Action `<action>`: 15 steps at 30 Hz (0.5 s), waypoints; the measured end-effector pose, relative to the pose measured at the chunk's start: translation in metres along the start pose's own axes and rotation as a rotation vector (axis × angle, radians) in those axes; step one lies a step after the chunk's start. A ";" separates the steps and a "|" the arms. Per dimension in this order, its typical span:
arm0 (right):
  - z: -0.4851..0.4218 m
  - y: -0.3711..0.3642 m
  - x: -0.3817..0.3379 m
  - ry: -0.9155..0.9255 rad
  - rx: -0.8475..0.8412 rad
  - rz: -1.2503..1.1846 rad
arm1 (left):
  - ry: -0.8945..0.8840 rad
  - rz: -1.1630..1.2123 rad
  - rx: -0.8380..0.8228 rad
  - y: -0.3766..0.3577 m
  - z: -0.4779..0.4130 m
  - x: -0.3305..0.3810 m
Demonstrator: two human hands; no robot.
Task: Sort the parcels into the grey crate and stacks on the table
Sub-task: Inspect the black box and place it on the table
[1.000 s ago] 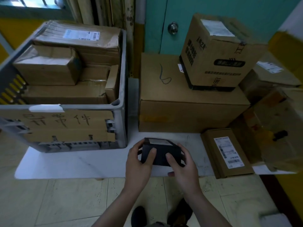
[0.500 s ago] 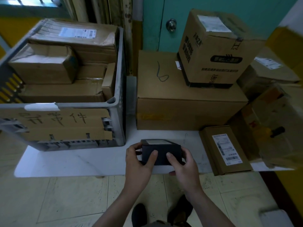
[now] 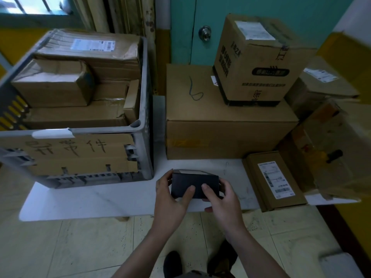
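Holding a small black box (image 3: 194,185) between both hands, we keep it at the near edge of the white bench (image 3: 96,199), just in front of the large brown carton (image 3: 224,127). Our left hand (image 3: 170,195) wraps the box's left end, thumb pressed on its near face; our right hand (image 3: 222,197) wraps the right end the same way. The fingers of both hands are closed around the box, and whether its underside touches the bench we cannot tell. A pale label shows on its top face.

To our left stands the grey crate (image 3: 143,125), packed with brown parcels and fronted by a cardboard sign (image 3: 80,155) with handwritten characters. On the large carton sits a taller printed box (image 3: 259,63), towards its right rear. A flat brown parcel (image 3: 275,179) with a white shipping label lies on the bench just right of our right hand, its near end overhanging the edge. More cartons crowd the far right, blurred. Behind is a teal door with a round knob (image 3: 204,33).
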State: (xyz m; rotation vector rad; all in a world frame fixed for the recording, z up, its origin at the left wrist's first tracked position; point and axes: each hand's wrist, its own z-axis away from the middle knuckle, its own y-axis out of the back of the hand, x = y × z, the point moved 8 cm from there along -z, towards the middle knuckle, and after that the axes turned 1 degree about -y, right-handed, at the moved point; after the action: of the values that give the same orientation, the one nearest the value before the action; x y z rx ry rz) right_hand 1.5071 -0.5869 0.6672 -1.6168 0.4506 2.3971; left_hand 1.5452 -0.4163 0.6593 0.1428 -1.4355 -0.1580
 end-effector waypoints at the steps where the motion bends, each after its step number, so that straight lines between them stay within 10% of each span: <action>1: 0.000 0.000 0.000 0.000 0.001 0.000 | -0.007 -0.001 -0.014 -0.001 0.001 0.001; 15: -0.001 0.005 -0.003 0.004 0.080 -0.059 | -0.108 -0.169 -0.225 -0.006 0.003 0.001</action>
State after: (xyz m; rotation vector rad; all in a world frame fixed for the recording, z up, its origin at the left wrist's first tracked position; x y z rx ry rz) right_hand 1.5076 -0.5917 0.6698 -1.5788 0.4858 2.3033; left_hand 1.5422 -0.4222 0.6596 0.0714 -1.5015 -0.4706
